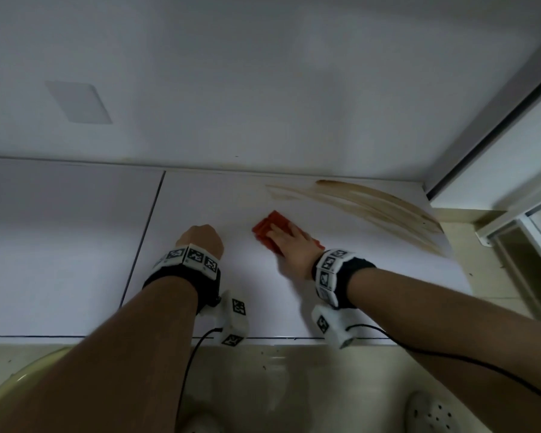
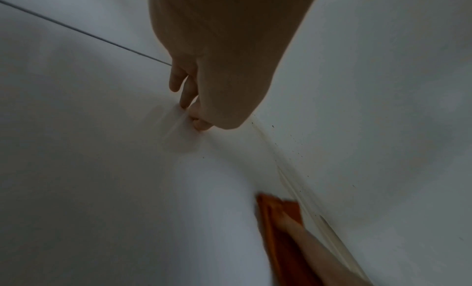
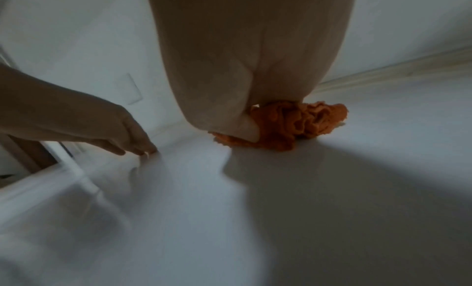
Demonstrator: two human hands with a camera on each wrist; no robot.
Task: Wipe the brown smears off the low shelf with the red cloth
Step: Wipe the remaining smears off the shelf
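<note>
The low white shelf (image 1: 341, 276) carries long brown smears (image 1: 384, 210) at its back right, curving toward the right edge. A folded red cloth (image 1: 267, 228) lies mid-shelf, left of the smears. My right hand (image 1: 289, 242) presses flat on it, fingers stretched over it; the cloth (image 3: 301, 121) bunches out past the thumb in the right wrist view. In the left wrist view a straight finger lies along the cloth (image 2: 275, 229). My left hand (image 1: 200, 239) rests on bare shelf left of the cloth, fingertips (image 2: 194, 116) touching the surface and holding nothing.
A white wall with a square plate (image 1: 78, 103) rises behind the shelf. A dark seam (image 1: 144, 245) splits the shelf left of my left hand. A sliding-door frame (image 1: 494, 126) bounds the right. Below are beige floor tiles, a white clog (image 1: 431, 414) and a yellowish basin rim (image 1: 19, 376).
</note>
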